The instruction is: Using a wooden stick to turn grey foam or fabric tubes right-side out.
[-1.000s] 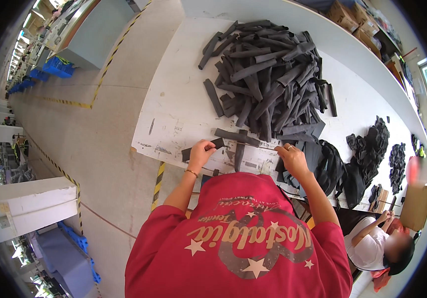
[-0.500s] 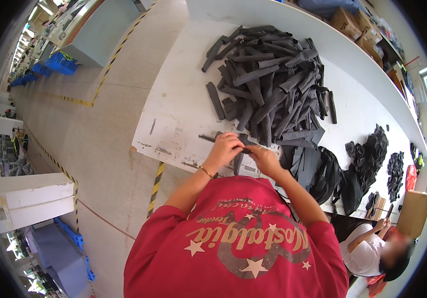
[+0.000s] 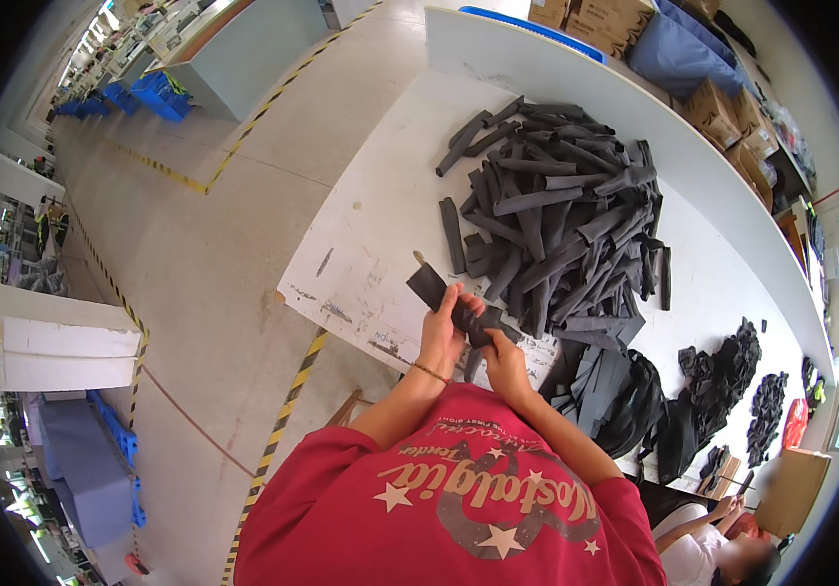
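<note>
1. Nearest is the person's red shirt [image 3: 458,518], with both forearms reaching away over the near edge of the white desk [image 3: 380,225].
2. The left hand [image 3: 442,327] is closed around a dark grey strip [image 3: 449,303], fingers wrapped over its middle. The strip's free end sticks out to the far left, above the desk and clear of it.
3. The right hand [image 3: 504,356] is just right of the left, closed on the near end of the same strip. The two hands are almost touching, so the strip is held between them, lifted off the desk rather than lying on it.
4. Right of the hands, at the near desk edge, lies a heap of black, softer-looking pieces [image 3: 614,391]. Whether these are finished ones cannot be told.
5. Beyond the hands sits a big loose pile of grey strips [image 3: 561,220], reaching toward the far side of the desk. A few single strips lie apart at its left edge.
6. Judging by that pile, most of the work seems to lie ahead: one strip is in hand, and many look untouched.
7. Farther right along the desk are smaller black heaps [image 3: 722,381], and a second person [image 3: 722,552] sits at the near right corner.
8. Past the desk are cardboard boxes [image 3: 722,103]. To the left, the floor [image 3: 195,283] carries yellow-black tape lines.
</note>
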The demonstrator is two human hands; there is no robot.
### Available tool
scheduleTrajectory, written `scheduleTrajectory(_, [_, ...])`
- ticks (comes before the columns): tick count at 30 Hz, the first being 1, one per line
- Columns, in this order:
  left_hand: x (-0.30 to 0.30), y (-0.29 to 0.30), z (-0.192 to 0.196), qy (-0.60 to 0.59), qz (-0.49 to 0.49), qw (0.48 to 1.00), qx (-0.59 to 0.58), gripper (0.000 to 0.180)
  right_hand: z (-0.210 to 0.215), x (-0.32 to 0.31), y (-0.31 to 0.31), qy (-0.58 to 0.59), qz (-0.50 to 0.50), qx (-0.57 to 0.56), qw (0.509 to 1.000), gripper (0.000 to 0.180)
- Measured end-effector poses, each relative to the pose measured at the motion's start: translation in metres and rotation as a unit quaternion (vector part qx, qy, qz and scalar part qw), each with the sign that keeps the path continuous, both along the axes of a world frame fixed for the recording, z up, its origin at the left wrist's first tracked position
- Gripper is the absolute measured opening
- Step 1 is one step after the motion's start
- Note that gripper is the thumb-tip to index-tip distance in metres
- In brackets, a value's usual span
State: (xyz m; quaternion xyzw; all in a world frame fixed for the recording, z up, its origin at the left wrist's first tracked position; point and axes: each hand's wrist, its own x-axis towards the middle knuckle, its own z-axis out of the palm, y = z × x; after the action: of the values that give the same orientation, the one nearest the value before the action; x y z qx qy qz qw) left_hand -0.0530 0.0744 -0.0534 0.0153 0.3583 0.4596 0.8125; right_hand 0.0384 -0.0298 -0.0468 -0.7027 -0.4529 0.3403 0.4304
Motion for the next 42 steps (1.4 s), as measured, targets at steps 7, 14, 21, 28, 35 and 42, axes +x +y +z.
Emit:
scheduleTrajectory(7, [-0.015,0.045,-0.005,0.136,0.051,0.988,0.045,0.022,0.024,0.029,-0.044,0.024,0.125,-0.148,0.981,0.022])
scheduleTrajectory(14, [-0.032,0.086,-0.002,0.090,0.044,0.990,0.098,0.031,0.083,0.080,-0.096,-0.039,0.122,-0.177,0.976,0.022])
scheduleTrajectory(21, [0.012,0.057,-0.019,0.032,0.061,0.996,-0.054,0.025,0.059,0.018,0.011,0.003,-0.031,0.153,0.988,0.028])
scheduleTrajectory(28, [0.011,0.026,0.031,0.259,-0.207,0.792,0.513,0.027,0.044,0.049,0.033,0.001,0.032,0.066,0.997,0.011])
scheduleTrajectory(35, [-0.001,-0.024,0.046,0.176,-0.398,0.835,0.336,0.032,0.083,0.077,0.083,0.119,-0.187,0.180,0.958,0.013])
scheduleTrajectory(42, [-0.038,-0.007,0.020,0.311,-0.159,0.862,0.368,0.022,0.123,0.107,0.109,0.237,-0.086,0.111,0.961,0.017])
